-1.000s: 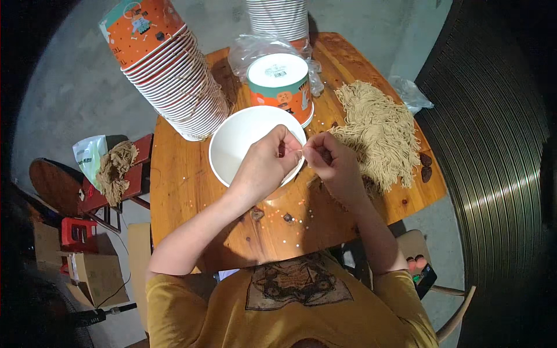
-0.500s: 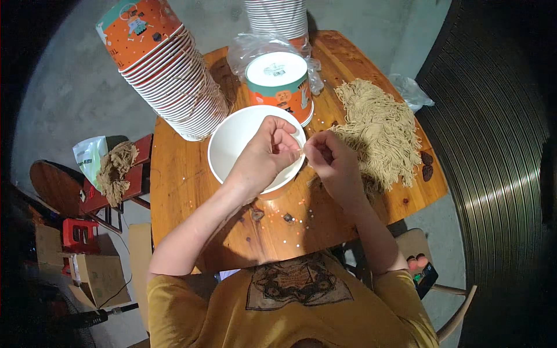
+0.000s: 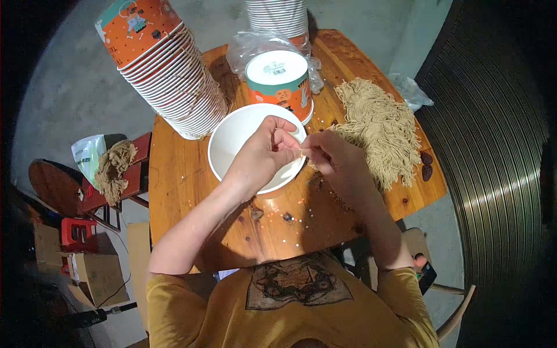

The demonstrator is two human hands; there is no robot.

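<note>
Left hand (image 3: 264, 152) and right hand (image 3: 335, 158) pinched a pale scrap (image 3: 302, 153) at three o'clock of the paper bowl (image 3: 231, 140). Fine picking seemed underway, the next move likely needing gentle control.

On the table (image 3: 174, 191), a bowl (image 3: 232, 136) is flanked by stacked tubs (image 3: 174, 84) left and piled cords (image 3: 380, 136) right, with an upturned tub (image 3: 278, 84) behind.

There are two hands (image 3: 264, 153) (image 3: 339, 162), one open bowl (image 3: 235, 136), two yarn bundles (image 3: 383, 136) (image 3: 116, 169), two tall tub stacks (image 3: 174, 87) (image 3: 278, 17)

Item (image 3: 302, 153) between fingers (image 3: 286, 139) too small to tell; rear tub stack (image 3: 278, 18) cut off above.
</note>
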